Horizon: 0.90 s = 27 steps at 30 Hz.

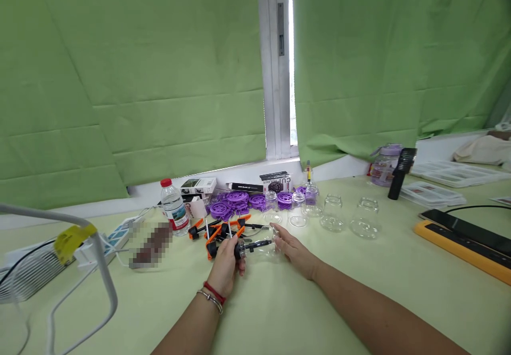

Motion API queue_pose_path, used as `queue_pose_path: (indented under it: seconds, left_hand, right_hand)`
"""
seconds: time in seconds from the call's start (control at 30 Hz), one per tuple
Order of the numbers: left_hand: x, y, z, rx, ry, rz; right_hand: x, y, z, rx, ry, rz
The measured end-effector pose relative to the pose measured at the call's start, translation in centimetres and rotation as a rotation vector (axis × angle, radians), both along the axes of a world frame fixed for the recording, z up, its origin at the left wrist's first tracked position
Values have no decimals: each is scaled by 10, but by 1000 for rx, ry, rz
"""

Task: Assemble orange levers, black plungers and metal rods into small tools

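Observation:
My left hand (pixel 223 265) is closed around a black tool with an orange handle (pixel 239 249) whose dark shaft points right. The shaft reaches into, or lies behind, a clear glass jar (pixel 261 249); the glass makes it hard to tell. At the jar's right end, my right hand (pixel 293 248) grips it with bent fingers. Beyond my left hand lie several similar orange-and-black pieces (pixel 214 233) with metal rods. Clear glass jars (pixel 332 214) stand in a row to the right, among them a wide one (pixel 365 219).
Purple wheel-shaped parts (pixel 236 201) and small boxes (pixel 277 181) lie along the wall. A water bottle (pixel 174 208) stands left. Near the grey bent tube (pixel 107 275) is a power strip (pixel 115 238). A phone (pixel 467 230) rests at right, by a black comb-like object (pixel 401 173).

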State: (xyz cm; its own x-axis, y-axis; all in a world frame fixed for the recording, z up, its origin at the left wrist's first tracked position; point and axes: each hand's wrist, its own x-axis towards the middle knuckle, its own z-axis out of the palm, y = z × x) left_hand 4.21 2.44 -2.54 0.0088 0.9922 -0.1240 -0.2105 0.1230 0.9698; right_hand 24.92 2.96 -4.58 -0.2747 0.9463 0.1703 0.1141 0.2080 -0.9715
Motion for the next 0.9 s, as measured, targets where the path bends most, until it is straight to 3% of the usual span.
queue_pose_path:
  seconds: [0.27, 0.63, 0.9]
  left_hand:
    - [0, 2, 0, -3, 19, -32]
    - [3, -2, 6, -5, 66, -34]
    - [1, 1, 0, 38, 77, -34]
  right_hand:
    - [11, -1, 0, -10, 78, 168]
    - [11, 1, 6, -81, 127, 143]
    - [9, -2, 14, -96, 66, 99]
